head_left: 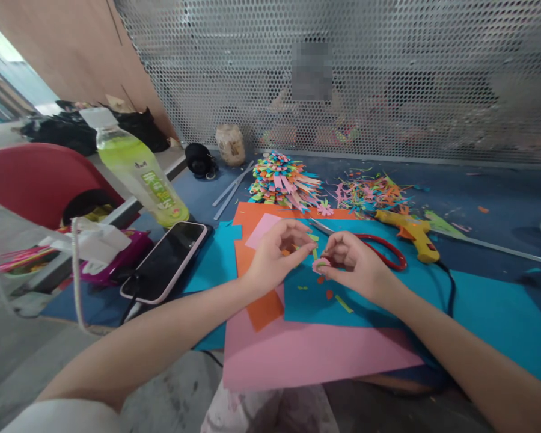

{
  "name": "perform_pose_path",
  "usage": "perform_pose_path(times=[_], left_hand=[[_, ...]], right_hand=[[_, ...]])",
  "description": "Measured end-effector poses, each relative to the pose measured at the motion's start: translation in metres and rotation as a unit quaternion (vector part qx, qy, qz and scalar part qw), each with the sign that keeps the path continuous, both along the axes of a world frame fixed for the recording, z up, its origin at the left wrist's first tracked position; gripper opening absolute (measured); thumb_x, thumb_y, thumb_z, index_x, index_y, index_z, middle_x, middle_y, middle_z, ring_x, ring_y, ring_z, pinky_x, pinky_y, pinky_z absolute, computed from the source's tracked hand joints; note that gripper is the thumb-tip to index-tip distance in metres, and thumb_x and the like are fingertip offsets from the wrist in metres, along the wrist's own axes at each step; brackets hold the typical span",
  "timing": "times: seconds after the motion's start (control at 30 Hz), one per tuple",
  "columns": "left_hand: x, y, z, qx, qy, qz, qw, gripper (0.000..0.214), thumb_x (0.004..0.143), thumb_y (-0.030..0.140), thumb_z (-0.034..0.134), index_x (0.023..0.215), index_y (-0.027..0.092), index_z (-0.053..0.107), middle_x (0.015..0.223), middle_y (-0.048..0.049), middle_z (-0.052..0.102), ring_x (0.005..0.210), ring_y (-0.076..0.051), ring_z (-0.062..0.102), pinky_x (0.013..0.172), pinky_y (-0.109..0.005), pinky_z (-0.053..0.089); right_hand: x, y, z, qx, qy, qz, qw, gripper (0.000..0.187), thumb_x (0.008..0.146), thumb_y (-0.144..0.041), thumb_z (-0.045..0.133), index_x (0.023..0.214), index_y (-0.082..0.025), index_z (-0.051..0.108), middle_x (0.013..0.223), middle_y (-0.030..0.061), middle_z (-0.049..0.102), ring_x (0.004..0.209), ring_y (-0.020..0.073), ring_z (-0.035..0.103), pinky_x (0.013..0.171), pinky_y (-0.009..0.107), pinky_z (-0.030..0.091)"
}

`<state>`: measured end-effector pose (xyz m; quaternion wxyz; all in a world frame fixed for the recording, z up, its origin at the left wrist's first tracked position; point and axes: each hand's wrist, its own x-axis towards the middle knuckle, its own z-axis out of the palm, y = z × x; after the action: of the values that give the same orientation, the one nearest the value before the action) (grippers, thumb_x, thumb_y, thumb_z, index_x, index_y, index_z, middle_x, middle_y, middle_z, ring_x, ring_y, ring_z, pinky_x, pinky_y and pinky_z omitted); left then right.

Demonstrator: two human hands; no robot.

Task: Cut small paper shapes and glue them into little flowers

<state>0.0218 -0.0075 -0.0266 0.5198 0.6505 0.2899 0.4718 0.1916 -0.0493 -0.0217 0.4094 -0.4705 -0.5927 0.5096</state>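
Observation:
Over the blue paper sheet (306,307), my right hand (358,264) pinches a small pink paper flower (320,264) with a green and red middle. My left hand (279,255) faces it from the left, its thumb and fingertips drawn close together. A thin green paper strip (315,254) shows at those fingertips; whether it is held or lies behind them I cannot tell. Small orange and green paper scraps (329,294) lie below. Red-handled scissors (394,261) rest partly hidden behind my right hand. Another pink paper flower (325,208) lies farther back.
Pink (315,358) and orange paper (264,313) lie under the blue. Behind stand a heap of fringed paper strips (282,180) and colourful clippings (374,193). A yellow glue gun (412,234) sits right; a phone (166,261), drink bottle (137,168) and tissue pack (110,255) sit left.

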Motion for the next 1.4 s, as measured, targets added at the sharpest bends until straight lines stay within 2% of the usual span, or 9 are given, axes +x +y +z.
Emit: perform_pose_path(times=[0.2,0.43,0.6,0.73,0.83,0.93,1.07,1.2,1.4], left_hand=[[-0.0003,-0.0009,-0.0008,-0.015,-0.024,-0.023,0.999,0.022,0.076,0.022,0.063,0.093,0.018,0.049,0.074,-0.0008,0.060,0.067,-0.012,0.060,0.064,-0.026,0.049],[0.0016,-0.0001,-0.0014,-0.041,-0.036,-0.017,0.998,0.024,0.073,0.023,0.067,0.090,0.018,0.051,0.074,-0.0004,0.062,0.070,-0.011,0.061,0.064,-0.023,0.049],[0.0035,0.0000,-0.0001,-0.101,-0.059,-0.036,0.993,0.026,0.070,0.026,0.070,0.087,0.017,0.052,0.070,0.0004,0.061,0.058,-0.009,0.057,0.048,-0.019,0.042],[0.0041,-0.0001,0.0015,-0.135,-0.069,-0.059,0.987,0.032,0.066,0.029,0.073,0.088,0.017,0.052,0.067,0.0018,0.062,0.046,-0.006,0.050,0.043,-0.020,0.039],[0.0042,-0.0005,0.0017,-0.141,-0.077,-0.082,0.984,0.034,0.067,0.029,0.072,0.092,0.017,0.052,0.067,0.0024,0.062,0.044,-0.006,0.049,0.042,-0.020,0.039],[0.0040,-0.0010,0.0024,-0.144,-0.101,-0.092,0.980,0.034,0.070,0.029,0.069,0.096,0.018,0.052,0.073,-0.0001,0.063,0.050,-0.008,0.054,0.042,-0.021,0.038],[0.0008,0.0013,0.0043,-0.153,-0.116,-0.089,0.977,0.032,0.075,0.032,0.063,0.101,0.017,0.051,0.083,-0.0038,0.064,0.053,-0.008,0.054,0.043,-0.021,0.036],[-0.0030,0.0053,0.0013,-0.182,-0.072,-0.115,0.974,0.033,0.073,0.027,0.064,0.103,0.018,0.052,0.081,-0.0015,0.063,0.055,-0.007,0.053,0.044,-0.019,0.034],[-0.0028,0.0049,-0.0026,-0.175,-0.070,-0.153,0.970,0.034,0.071,0.019,0.066,0.103,0.017,0.052,0.077,-0.0001,0.061,0.055,-0.006,0.053,0.047,-0.018,0.036]], right_hand=[[0.0005,-0.0005,0.0018,-0.008,0.022,-0.007,1.000,0.040,0.065,-0.030,0.074,0.083,-0.024,0.038,0.076,-0.0039,0.054,0.075,0.0170,0.062,0.062,0.035,0.057],[0.0017,-0.0009,0.0027,0.000,0.019,-0.014,1.000,0.041,0.064,-0.030,0.075,0.082,-0.024,0.039,0.075,-0.0034,0.054,0.075,0.0170,0.063,0.062,0.034,0.058],[0.0035,-0.0010,0.0007,-0.012,0.018,-0.003,1.000,0.038,0.068,-0.028,0.071,0.084,-0.025,0.038,0.077,-0.0042,0.057,0.068,0.0163,0.065,0.055,0.031,0.056],[0.0056,-0.0002,-0.0009,-0.022,0.027,0.013,0.999,0.036,0.070,-0.028,0.070,0.087,-0.025,0.038,0.076,-0.0044,0.057,0.063,0.0171,0.064,0.044,0.029,0.054],[0.0069,0.0008,-0.0016,-0.003,0.016,0.006,1.000,0.033,0.070,-0.027,0.070,0.084,-0.024,0.041,0.077,-0.0036,0.057,0.067,0.0159,0.064,0.054,0.030,0.056],[0.0072,0.0006,-0.0014,0.014,0.007,-0.004,1.000,0.029,0.071,-0.026,0.070,0.083,-0.024,0.043,0.078,-0.0033,0.057,0.073,0.0149,0.064,0.063,0.030,0.055],[0.0062,-0.0020,0.0017,0.025,0.005,-0.011,1.000,0.030,0.071,-0.026,0.070,0.083,-0.024,0.043,0.078,-0.0037,0.056,0.074,0.0139,0.063,0.064,0.028,0.055],[0.0054,-0.0026,0.0041,0.036,-0.003,-0.014,0.999,0.031,0.070,-0.027,0.071,0.082,-0.023,0.043,0.076,-0.0035,0.056,0.073,0.0139,0.063,0.064,0.028,0.054],[0.0075,0.0019,-0.0004,0.055,-0.020,-0.022,0.998,0.029,0.071,-0.030,0.069,0.082,-0.023,0.044,0.074,-0.0032,0.057,0.070,0.0137,0.063,0.064,0.029,0.053]])
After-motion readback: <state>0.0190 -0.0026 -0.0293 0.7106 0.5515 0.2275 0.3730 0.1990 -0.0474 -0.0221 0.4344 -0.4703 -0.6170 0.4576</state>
